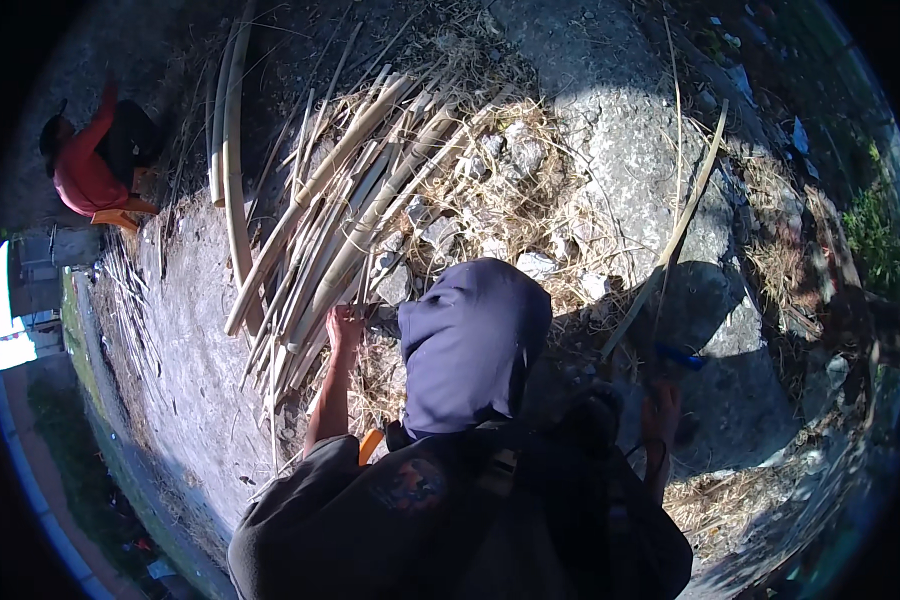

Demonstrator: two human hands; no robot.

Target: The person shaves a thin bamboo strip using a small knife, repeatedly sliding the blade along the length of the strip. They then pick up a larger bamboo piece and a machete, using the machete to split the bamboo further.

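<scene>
My left hand (345,328) is closed, its fingers curled, at the near end of a pile of split bamboo strips (355,225). What it grips, if anything, I cannot make out. My right hand (662,408) is in deep shadow on the right, a dark cord at its wrist, and its fingers do not show clearly. Just beyond it is a small blue object (678,355), too dark to name; whether the hand touches it I cannot tell. A long bamboo strip (675,235) slants from near that hand toward the far right.
Dark purple cloth (475,345) over a rounded shape fills the middle, between my hands. Stones (440,235) and dry straw (560,190) lie beyond it. A person in red (85,170) sits on an orange stool (125,213) at far left. Thicker bamboo poles (232,150) lie left of the pile.
</scene>
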